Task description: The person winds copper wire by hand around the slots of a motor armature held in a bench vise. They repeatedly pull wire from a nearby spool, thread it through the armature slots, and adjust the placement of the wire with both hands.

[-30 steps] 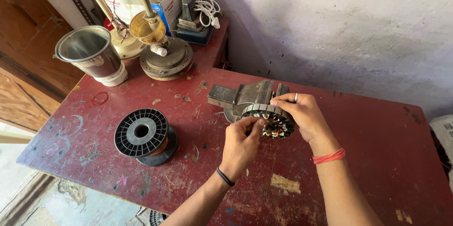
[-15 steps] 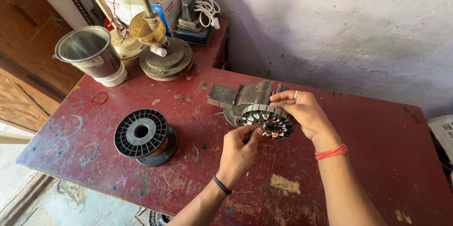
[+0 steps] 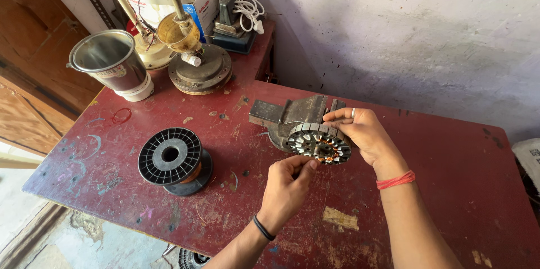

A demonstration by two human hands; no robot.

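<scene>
Right hand [image 3: 363, 134] clamps a slotted stator [image 3: 318, 143] mid-counter; left hand [image 3: 288, 187] pinches together at its rim, apparently threading wire.

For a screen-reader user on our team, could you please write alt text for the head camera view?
The right hand holds a round, slotted metal motor stator above a worn red wooden table, while the left hand pinches at its lower edge. A grey metal bench vise sits just behind; a black plastic wire spool lies to the left.
</scene>
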